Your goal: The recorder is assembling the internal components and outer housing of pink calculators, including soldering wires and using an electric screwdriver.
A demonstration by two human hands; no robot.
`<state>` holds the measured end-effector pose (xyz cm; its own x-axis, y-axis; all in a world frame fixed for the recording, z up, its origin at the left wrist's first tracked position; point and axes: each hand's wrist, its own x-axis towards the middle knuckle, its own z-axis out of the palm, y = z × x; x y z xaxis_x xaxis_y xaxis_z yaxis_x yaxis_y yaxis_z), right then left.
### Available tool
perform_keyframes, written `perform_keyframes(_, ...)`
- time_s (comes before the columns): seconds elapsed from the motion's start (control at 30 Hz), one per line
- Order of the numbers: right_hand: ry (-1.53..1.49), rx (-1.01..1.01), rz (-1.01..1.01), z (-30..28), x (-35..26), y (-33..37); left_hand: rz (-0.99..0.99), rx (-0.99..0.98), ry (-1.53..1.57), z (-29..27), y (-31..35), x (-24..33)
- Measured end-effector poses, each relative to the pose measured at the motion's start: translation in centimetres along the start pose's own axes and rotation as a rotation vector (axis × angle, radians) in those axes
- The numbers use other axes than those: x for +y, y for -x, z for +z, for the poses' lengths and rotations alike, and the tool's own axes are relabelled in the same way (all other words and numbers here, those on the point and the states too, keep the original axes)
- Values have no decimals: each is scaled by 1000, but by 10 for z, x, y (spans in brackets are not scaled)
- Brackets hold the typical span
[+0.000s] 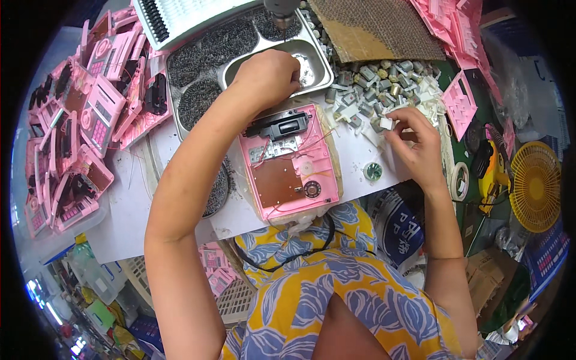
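Two bare forearms rise from the lower edge: the left one bends at the elbow and slants up to the right, putting the left hand [268, 77], knuckles up and fingers curled, over the near compartment of a metal tray [329, 77]; the right hand [414, 139] bends inward at the wrist, thumb and forefinger pinched on a small pale part [386, 123] beside a heap of little motors [372, 90]. The left fingertips are mostly hidden behind the hand, so I cannot tell whether they grip anything. An open pink housing [324, 163] lies on the worktable between the forearms, below the tray. A powered driver [282, 11] is cut off by the upper edge. Dark screws [228, 47] fill the tray's other compartments, while the near one shows mostly bare metal. Pink housings crowd a clear bin [90, 221] at left; a small round dish [372, 172] holds something green, hard to make out.
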<state>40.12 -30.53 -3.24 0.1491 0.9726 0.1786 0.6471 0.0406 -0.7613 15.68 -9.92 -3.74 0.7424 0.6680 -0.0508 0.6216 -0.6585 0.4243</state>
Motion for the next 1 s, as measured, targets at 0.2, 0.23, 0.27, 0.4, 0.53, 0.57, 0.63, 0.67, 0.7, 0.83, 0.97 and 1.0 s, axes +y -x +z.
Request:
perform_keyframes(0.2, -77, 74, 0, -3, -3, 5, 35, 185, -2, 1, -1, -10)
perform_keyframes(0.23, -99, 89, 0, -2, -6, 5, 49, 245, 21, 0, 1, -13)
perform_keyframes(0.27, -169, 106, 25, 0, -8, 5, 7, 273, 65, -3, 4, -13)
perform_keyframes(0.4, -430, 103, 61, 10, -22, -3, -82, 391, 386, -7, 24, -19)
perform_keyframes(0.53, -791, 11, 5, 22, -50, -6, -240, 284, 1187, -25, 81, 30)
perform_keyframes(0.57, -796, -28, -47, 28, -62, -2, -316, 205, 1251, -26, 103, 40)
perform_keyframes(0.63, -789, -94, -148, 37, -81, 6, -356, 208, 1604, -9, 136, 58)
perform_keyframes(0.67, -716, -90, -233, 39, -83, 8, -349, 195, 1737, 1, 146, 61)
perform_keyframes(0.7, -649, -97, -319, 42, -85, 9, -349, 196, 1867, 9, 156, 62)
perform_keyframes(0.83, -531, -171, -369, 48, -78, 17, -411, 256, 2052, 27, 172, 70)
perform_keyframes(0.97, -264, -103, -628, 51, -86, 18, -448, 288, 2101, 38, 176, 82)
perform_keyframes(1.0, -207, -97, -657, 51, -87, 21, -426, 311, 2109, 44, 178, 84)
